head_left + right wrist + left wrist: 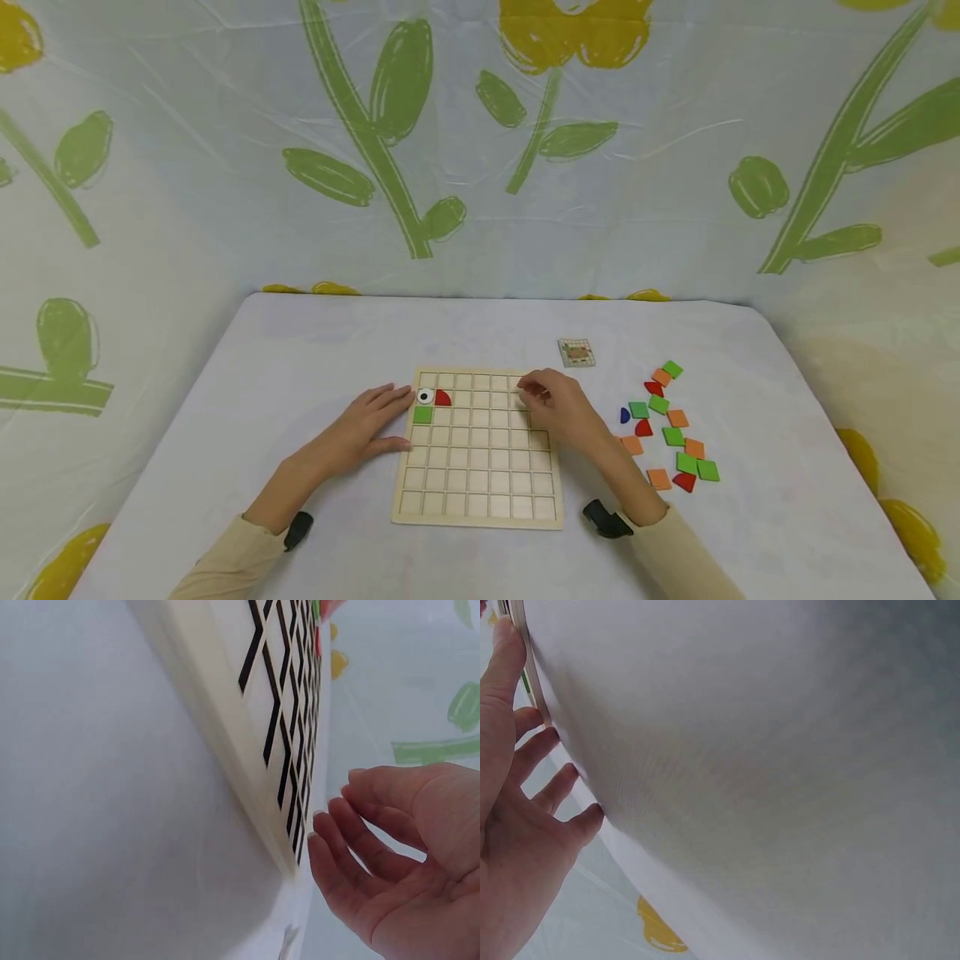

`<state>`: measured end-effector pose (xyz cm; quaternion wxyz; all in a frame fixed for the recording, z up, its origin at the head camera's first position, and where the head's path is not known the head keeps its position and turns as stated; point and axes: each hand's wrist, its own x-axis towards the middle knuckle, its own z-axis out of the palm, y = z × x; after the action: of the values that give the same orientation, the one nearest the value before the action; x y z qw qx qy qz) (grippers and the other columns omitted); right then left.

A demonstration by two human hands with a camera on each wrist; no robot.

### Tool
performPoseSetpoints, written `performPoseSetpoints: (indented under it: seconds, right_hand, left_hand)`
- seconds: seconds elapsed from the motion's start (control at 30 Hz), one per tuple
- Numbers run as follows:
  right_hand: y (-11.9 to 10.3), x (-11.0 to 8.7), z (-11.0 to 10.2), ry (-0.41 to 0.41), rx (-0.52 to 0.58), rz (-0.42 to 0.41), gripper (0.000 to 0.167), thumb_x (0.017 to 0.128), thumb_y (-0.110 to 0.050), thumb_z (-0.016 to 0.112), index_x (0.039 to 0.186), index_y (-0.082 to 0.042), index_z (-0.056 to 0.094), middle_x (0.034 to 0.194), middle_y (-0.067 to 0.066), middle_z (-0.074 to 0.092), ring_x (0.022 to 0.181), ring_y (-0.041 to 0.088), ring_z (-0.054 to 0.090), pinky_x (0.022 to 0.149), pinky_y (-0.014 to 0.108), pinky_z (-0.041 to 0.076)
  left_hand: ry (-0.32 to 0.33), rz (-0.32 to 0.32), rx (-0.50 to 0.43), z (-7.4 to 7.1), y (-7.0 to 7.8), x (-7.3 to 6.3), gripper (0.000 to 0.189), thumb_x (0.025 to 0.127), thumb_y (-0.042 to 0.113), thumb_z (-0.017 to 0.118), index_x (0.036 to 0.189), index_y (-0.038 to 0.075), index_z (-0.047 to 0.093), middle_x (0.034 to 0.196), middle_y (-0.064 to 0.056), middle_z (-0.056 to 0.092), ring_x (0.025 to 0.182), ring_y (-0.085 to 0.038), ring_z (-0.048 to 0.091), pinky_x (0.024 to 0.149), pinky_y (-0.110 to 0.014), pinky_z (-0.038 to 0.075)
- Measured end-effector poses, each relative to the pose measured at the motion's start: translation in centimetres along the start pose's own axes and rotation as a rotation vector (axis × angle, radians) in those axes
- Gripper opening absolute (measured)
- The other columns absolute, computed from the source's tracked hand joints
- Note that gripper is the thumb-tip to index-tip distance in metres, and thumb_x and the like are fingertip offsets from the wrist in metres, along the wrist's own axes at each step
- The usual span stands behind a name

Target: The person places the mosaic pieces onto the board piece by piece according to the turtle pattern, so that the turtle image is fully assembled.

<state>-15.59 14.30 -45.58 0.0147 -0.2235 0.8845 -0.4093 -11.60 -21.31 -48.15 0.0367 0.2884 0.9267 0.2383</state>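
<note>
Pale wooden grid board [480, 523] lies before me on the white cloth [337, 333]. My left hand [366, 423], fingers spread, touches its left edge. My right hand [557, 403] hangs near the far right corner, loosely curved, nothing held. Judgement: brace the frame lightly, keep wrists high, seat pieces squarely within cell walls.

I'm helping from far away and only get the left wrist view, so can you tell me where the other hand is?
Observer: The right hand is over the right side of the board.
Operator: Ooh! Is anything on the board?
Observer: Yes, a round eye piece sits near its far left corner.
Operator: Are there more pieces anywhere?
Observer: Yes, loose pieces lie on the table, to the right of the board.
</note>
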Motion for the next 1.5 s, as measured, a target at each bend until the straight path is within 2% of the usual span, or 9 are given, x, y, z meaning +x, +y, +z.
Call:
performPoseSetpoints:
  seconds: [0.23,0.7,0.97,1.13,1.37,1.5]
  right_hand:
    - [0.9,-1.2,-1.8,0.037,-0.04,0.053,0.015,0.098,-0.005,0.07,0.112,0.001,0.071,0.106,0.008,0.07,0.097,0.022,0.065,0.089,0.042,0.059]
    - [3.8,-3.7,-5.1,0.126,-0.128,0.146,0.021,0.098,-0.006,0.069,0.118,0.0,0.069,0.114,0.013,0.07,0.106,0.031,0.066,0.093,0.051,0.056]
    - [4.9,-5.4,-6.8,0.183,-0.165,0.18,0.021,0.096,-0.001,0.07,0.116,0.004,0.07,0.114,0.019,0.07,0.106,0.036,0.065,0.091,0.053,0.056]
    - [5.5,-6.2,-7.7,0.162,-0.219,0.243,0.021,0.098,-0.004,0.069,0.118,0.002,0.07,0.118,0.021,0.069,0.105,0.037,0.063,0.09,0.054,0.056]
    - [6.3,-7.2,-8.5,0.127,-0.248,0.26,0.025,0.095,-0.002,0.071,0.119,0.004,0.07,0.117,0.022,0.067,0.106,0.038,0.062,0.093,0.056,0.055]
    - [6.6,-7.7,-8.6,0.103,-0.251,0.289,0.027,0.095,-0.002,0.071,0.122,0.004,0.069,0.119,0.022,0.066,0.107,0.038,0.061,0.093,0.055,0.056]
  left_hand:
    - [-0.013,-0.026,0.008,0.0,0.1,-0.1,0.079,0.093,0.038,0.075,0.156,0.003,0.043,0.159,-0.016,0.044,0.147,-0.045,0.033,0.116,-0.062,0.032]
    - [0.017,0.006,0.001,-0.1,0.4,-0.1,0.076,0.092,0.035,0.076,0.153,0.0,0.046,0.156,-0.02,0.046,0.144,-0.048,0.036,0.114,-0.063,0.033]
    - [0.015,0.008,-0.001,-0.3,0.3,-0.1,0.076,0.093,0.037,0.075,0.153,0.0,0.046,0.156,-0.02,0.046,0.145,-0.048,0.036,0.115,-0.065,0.031]
    - [0.028,0.017,0.006,-0.2,0.3,-0.2,0.077,0.092,0.035,0.077,0.152,-0.001,0.046,0.155,-0.02,0.047,0.144,-0.048,0.037,0.115,-0.065,0.03]
    - [0.037,0.026,-0.002,-0.2,0.3,-0.2,0.076,0.092,0.033,0.077,0.152,-0.001,0.047,0.154,-0.021,0.047,0.143,-0.049,0.037,0.114,-0.066,0.03]
    - [0.015,0.003,-0.011,-0.2,0.4,-0.1,0.077,0.092,0.034,0.077,0.154,0.0,0.045,0.156,-0.02,0.045,0.145,-0.048,0.035,0.116,-0.065,0.029]
